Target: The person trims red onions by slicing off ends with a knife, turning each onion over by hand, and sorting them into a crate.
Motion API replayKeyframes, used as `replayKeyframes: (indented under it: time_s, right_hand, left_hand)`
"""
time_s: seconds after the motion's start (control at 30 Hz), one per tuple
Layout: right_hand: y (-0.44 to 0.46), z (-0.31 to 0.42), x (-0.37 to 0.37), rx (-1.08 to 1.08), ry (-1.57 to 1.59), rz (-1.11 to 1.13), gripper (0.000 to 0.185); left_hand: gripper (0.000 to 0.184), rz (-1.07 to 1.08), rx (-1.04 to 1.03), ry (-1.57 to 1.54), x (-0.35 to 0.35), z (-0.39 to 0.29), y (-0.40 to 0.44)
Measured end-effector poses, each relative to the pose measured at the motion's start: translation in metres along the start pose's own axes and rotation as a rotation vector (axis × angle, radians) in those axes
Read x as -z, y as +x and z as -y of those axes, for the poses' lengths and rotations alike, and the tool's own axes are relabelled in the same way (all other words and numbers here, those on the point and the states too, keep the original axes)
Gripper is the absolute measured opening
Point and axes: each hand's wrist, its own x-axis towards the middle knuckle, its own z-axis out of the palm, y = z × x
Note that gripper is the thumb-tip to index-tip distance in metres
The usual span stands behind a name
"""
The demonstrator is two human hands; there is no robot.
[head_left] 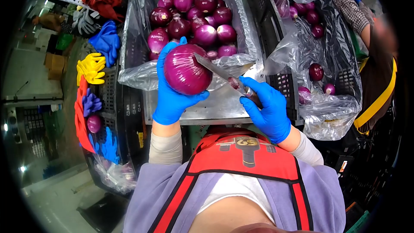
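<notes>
A large red onion (186, 70) is held up in my left hand (172, 99), which wears a blue glove and wraps round it from the left and below. My right hand (269, 110), also in a blue glove, grips a knife (217, 71) by its handle. The blade points up and left, and its tip overlaps the onion's upper right side; whether it touches the skin I cannot tell. Just beyond my hands, a plastic-lined crate (129, 45) holds several peeled, shiny red onions (206, 34). Under my hands lies a metal surface (207, 111).
On the right, another lined crate (354, 75) holds several onions. A co-worker's checked sleeve (347, 2) reaches in at the upper right. Yellow gloves (91, 67), blue gloves (105, 42) and a single onion (94, 123) lie along the left side.
</notes>
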Motion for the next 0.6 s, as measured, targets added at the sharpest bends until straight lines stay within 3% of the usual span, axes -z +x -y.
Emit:
replayKeyframes:
  time_s: [0.23, 0.6]
  right_hand:
    - [-0.0024, -0.0012, 0.0011, -0.012, 0.012, 0.001, 0.043]
    - [-0.0012, 0.0001, 0.0012, 0.029, 0.014, -0.016, 0.044]
  left_hand:
    - [0.114, 0.023, -0.136, 0.15, 0.0005, 0.0012, 0.0048]
    - [0.114, -0.035, -0.089, 0.147, -0.0052, 0.0028, 0.0003]
